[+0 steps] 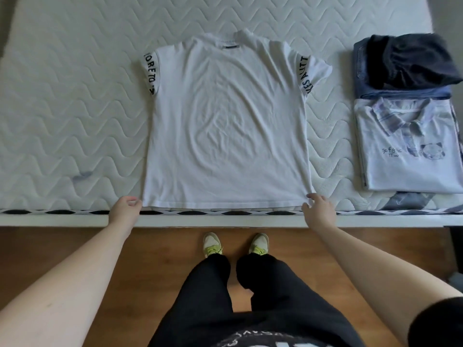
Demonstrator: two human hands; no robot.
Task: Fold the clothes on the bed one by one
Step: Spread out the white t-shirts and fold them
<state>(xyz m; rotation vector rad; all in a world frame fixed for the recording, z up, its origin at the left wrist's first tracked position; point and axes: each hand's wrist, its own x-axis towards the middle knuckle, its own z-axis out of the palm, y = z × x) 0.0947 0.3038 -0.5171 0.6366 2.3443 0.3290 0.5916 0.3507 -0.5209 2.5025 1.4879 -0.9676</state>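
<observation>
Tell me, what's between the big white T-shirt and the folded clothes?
Only bare mattress separates the white T-shirt from the folded clothes, seen in the head view.

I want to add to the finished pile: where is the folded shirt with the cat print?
In the head view, the cat-print shirt lies folded at the bed's right side, right of the spread white T-shirt and just nearer than the folded jeans.

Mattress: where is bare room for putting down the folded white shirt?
Bare mattress lies left of the shirt, and a strip between shirt and stacks. The right edge is crowded: dark pile, folded polo.
</observation>
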